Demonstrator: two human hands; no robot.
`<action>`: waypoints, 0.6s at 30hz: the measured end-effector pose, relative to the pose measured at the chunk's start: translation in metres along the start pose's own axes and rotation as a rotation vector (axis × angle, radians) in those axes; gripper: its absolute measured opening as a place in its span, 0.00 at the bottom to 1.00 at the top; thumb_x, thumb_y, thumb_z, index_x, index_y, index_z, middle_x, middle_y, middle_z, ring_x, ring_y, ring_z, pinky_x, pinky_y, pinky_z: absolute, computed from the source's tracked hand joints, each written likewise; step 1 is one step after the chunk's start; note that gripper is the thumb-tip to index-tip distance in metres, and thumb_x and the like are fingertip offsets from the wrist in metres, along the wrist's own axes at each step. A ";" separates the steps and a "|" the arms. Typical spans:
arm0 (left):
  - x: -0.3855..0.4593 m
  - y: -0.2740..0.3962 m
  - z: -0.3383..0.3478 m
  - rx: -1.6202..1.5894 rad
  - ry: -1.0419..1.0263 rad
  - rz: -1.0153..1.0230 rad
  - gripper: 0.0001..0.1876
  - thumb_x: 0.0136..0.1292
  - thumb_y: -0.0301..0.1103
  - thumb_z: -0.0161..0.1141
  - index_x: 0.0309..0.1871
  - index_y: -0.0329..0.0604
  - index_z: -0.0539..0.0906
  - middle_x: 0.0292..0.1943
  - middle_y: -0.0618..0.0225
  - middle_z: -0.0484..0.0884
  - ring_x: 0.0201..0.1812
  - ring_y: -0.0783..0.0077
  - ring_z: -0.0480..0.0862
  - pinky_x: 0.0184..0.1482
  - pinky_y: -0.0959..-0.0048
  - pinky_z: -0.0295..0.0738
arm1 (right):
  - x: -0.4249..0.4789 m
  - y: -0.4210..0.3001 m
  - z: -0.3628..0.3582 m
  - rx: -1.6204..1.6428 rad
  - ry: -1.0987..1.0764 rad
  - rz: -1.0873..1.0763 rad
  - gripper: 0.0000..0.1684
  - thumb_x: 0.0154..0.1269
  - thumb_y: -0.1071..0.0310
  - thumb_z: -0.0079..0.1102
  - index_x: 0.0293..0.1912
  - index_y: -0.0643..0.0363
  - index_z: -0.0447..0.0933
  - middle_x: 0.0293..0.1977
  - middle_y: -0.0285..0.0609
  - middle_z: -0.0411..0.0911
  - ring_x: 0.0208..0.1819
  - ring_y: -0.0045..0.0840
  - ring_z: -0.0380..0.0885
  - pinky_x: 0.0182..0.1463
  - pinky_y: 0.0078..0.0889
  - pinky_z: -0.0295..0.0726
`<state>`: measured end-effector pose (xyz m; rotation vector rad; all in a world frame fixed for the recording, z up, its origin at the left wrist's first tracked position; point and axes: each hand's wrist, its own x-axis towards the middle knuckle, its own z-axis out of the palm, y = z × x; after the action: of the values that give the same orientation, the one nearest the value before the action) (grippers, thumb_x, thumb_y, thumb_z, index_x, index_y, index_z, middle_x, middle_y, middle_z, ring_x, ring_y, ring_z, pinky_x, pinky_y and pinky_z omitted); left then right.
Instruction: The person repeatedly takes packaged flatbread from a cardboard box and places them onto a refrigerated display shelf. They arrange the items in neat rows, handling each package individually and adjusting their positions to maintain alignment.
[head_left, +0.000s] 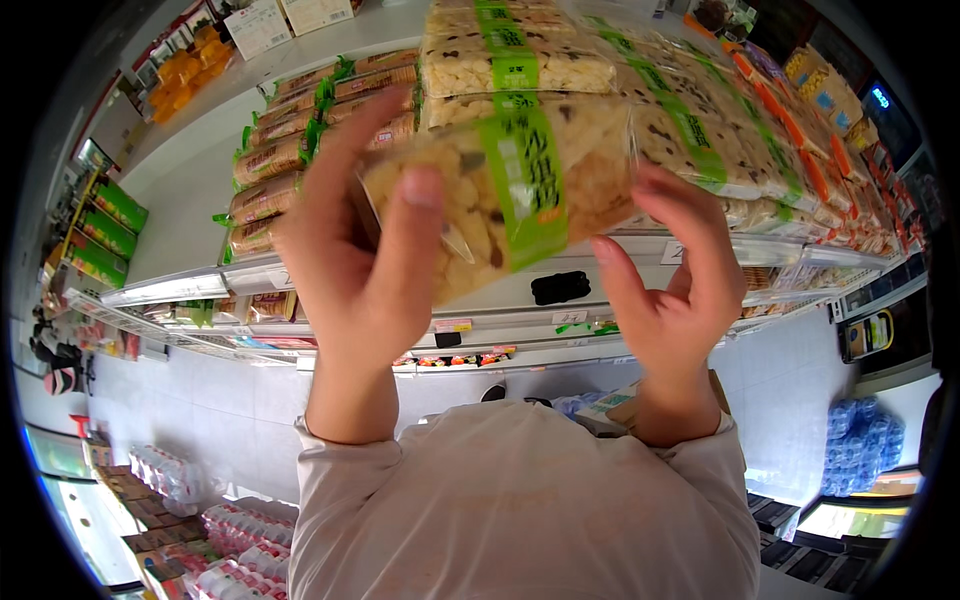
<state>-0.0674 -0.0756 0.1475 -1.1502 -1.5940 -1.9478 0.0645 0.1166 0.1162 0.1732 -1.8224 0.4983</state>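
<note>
My left hand (367, 262) grips the left end of a clear-wrapped pack of puffed-grain snack (517, 187) with a green band, its thumb on the near face. The pack is tilted, its right end higher than its left. By that right end is my right hand (667, 277), thumb and fingers apart; whether a fingertip touches the wrapper is unclear. Behind the held pack, similar green-banded packs (517, 71) lie stacked on the shelf. More of them (675, 135) fill the shelf to the right.
Packs of round biscuits (270, 161) lie in rows at left on the white shelf (180, 180). Orange-banded packs (810, 142) are stacked at right. Lower shelves with price tags run below the front edge. Bottled drinks in shrink wrap (247, 532) and blue-wrapped bottles (862, 442) stand on the floor.
</note>
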 end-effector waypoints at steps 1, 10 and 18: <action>0.006 0.006 0.002 0.005 0.025 -0.014 0.22 0.75 0.30 0.64 0.67 0.27 0.78 0.37 0.71 0.85 0.32 0.89 0.75 0.33 0.86 0.64 | 0.004 -0.003 0.003 -0.018 -0.011 -0.018 0.28 0.48 0.72 0.85 0.51 0.62 0.85 0.55 0.52 0.86 0.52 0.42 0.84 0.51 0.38 0.83; 0.053 -0.031 0.019 0.269 0.055 -0.078 0.12 0.76 0.33 0.62 0.41 0.31 0.84 0.30 0.69 0.84 0.26 0.85 0.76 0.28 0.80 0.68 | 0.011 0.014 0.016 -0.180 0.023 -0.020 0.24 0.52 0.72 0.83 0.51 0.55 0.88 0.61 0.46 0.82 0.51 0.36 0.81 0.49 0.35 0.80; 0.013 -0.051 -0.004 0.314 -0.095 0.241 0.27 0.64 0.45 0.75 0.61 0.39 0.83 0.59 0.57 0.83 0.59 0.58 0.81 0.51 0.64 0.80 | 0.019 0.030 0.022 -0.253 -0.003 -0.040 0.20 0.59 0.74 0.76 0.52 0.55 0.88 0.57 0.43 0.83 0.54 0.41 0.80 0.58 0.40 0.76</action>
<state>-0.1133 -0.0622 0.1258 -1.2499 -1.6489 -1.4518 0.0279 0.1370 0.1212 0.0367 -1.8626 0.2366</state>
